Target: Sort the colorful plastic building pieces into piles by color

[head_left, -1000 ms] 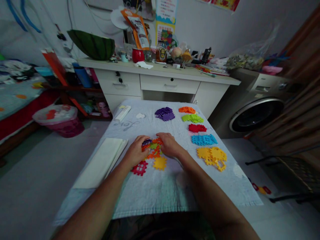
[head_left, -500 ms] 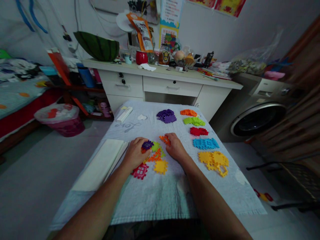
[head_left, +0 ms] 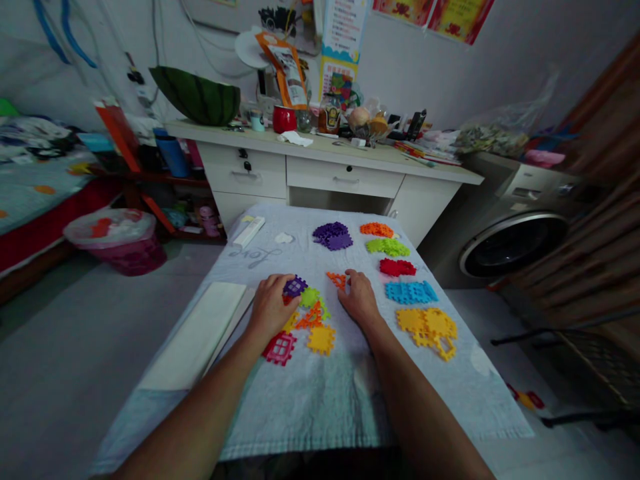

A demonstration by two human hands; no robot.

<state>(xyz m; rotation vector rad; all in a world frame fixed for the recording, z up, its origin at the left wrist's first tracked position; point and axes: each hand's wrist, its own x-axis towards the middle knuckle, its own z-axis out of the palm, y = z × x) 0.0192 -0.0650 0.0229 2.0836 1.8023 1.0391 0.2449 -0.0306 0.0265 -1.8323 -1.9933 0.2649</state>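
Note:
My left hand (head_left: 270, 304) has its fingers closed on a purple square interlocking plastic piece (head_left: 295, 286) with a window-like grid. Just beneath it some red shows by the thumb. My right hand (head_left: 359, 295) pinches the right side of an orange triangular piece (head_left: 336, 280), low over the cloth. Between the hands lies a loose mixed heap: a lime green piece (head_left: 310, 297), an orange triangle (head_left: 311, 316), a yellow square (head_left: 321, 339) and a pinkish-red window piece (head_left: 281, 349). Part of the heap is hidden by my left hand.
Along the right lie single-colour piles: orange (head_left: 377, 230), green (head_left: 388, 247), red (head_left: 397, 267), blue (head_left: 411, 292) and yellow (head_left: 427, 327). A purple pile (head_left: 333, 236) sits at the back. White folded material (head_left: 200, 337) lies left on the cloth-covered table (head_left: 320, 407).
My right hand has moved a little to the right, and the orange triangular piece has shifted right with it. In my left hand, the purple piece now shows more of its face.

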